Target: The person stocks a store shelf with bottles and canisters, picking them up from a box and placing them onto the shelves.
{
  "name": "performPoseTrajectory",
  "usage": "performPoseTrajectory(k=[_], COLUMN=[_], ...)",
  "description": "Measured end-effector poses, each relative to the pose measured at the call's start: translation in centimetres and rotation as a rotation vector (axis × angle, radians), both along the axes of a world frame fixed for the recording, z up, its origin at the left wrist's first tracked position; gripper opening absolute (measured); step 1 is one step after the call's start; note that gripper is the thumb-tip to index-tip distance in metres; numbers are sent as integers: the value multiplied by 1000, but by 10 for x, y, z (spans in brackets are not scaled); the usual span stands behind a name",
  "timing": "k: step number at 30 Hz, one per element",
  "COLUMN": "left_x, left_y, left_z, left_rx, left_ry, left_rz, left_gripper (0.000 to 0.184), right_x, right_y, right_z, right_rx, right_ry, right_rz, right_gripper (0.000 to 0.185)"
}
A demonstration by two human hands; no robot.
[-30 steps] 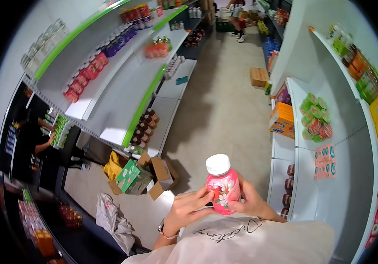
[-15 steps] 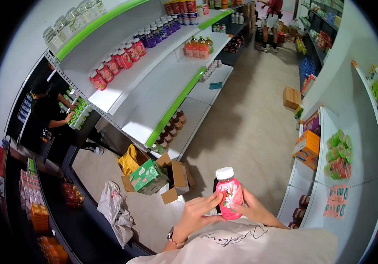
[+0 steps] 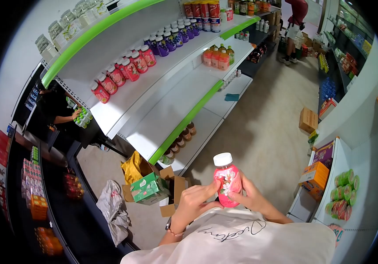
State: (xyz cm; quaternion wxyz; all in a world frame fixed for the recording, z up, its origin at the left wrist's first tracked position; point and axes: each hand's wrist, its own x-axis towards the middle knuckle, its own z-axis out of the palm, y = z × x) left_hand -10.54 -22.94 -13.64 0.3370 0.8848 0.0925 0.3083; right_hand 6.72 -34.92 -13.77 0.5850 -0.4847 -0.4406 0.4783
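Note:
A pink drink bottle (image 3: 229, 182) with a white cap and white flowers on its label is held upright in front of my chest. My left hand (image 3: 196, 199) grips it from the left side, fingers against the label. From the right, my right hand (image 3: 249, 194) holds the same bottle, its thumb across the lower label. Similar pink bottles (image 3: 128, 70) stand in rows on the upper shelf ahead, beside purple bottles (image 3: 170, 40).
Below the white shelf (image 3: 162, 105) stand a green carton (image 3: 149, 188), an open cardboard box (image 3: 178, 187) and a white plastic bag (image 3: 113, 211). An orange box (image 3: 314, 178) sits on the right shelving. One person (image 3: 57, 105) works at left; another (image 3: 295, 26) stands far down the aisle.
The view has shifted, bringing the shelf of bottles closer. The pink bottle appears slightly higher, still in both hands. The far person has turned and bent.

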Motion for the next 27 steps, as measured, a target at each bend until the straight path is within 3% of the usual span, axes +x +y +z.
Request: performPoseTrajectory(k=[3, 9, 20, 24, 27], left_x=[25, 40, 77, 72, 62], left_y=[6, 20, 109, 109, 153], left_z=[-3, -5, 2, 5, 10], left_rx=[73, -16, 10, 78, 94], left_ry=[-14, 67, 126, 90, 86], left_rz=[50, 71, -2, 43, 131], left_gripper=[64, 60, 59, 59, 55], right_x=[22, 40, 69, 69, 73], right_y=[12, 30, 110, 122, 185], right_z=[-5, -18, -24, -20, -17], right_rx=[-32, -110, -145, -78, -12], right_ry=[27, 116, 205, 159, 120], right_rz=[-2, 6, -86, -47, 70], right_gripper=[67, 66, 61, 61, 63])
